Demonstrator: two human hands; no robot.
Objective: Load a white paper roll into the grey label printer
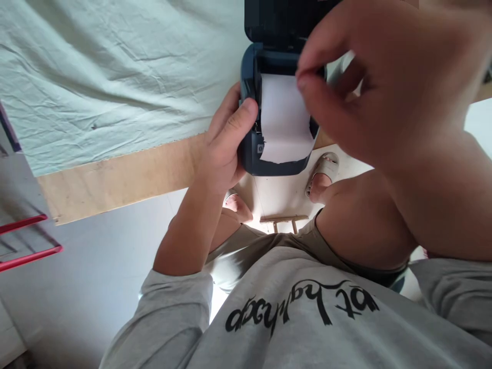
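A small dark blue receipt printer [279,168] is in my left hand [226,138], whose thumb presses on its left rim while the fingers wrap round the side and underneath. Its black lid [274,23] stands open at the far end. White paper [284,115] fills the compartment and reaches over the near edge, where its end looks ragged. Over the printer's right side, my right hand [376,87] has thumb and forefinger pinched together by the paper's upper right corner. Whatever lies between those fingertips, if anything, is too small to make out.
A pale green cloth [126,66] covers the surface at the left, with a wooden edge [123,174] along its near side. Red bars [31,259] stick in at far left. Below are my legs, sandalled feet and a small wooden stool [284,219] on a pale floor.
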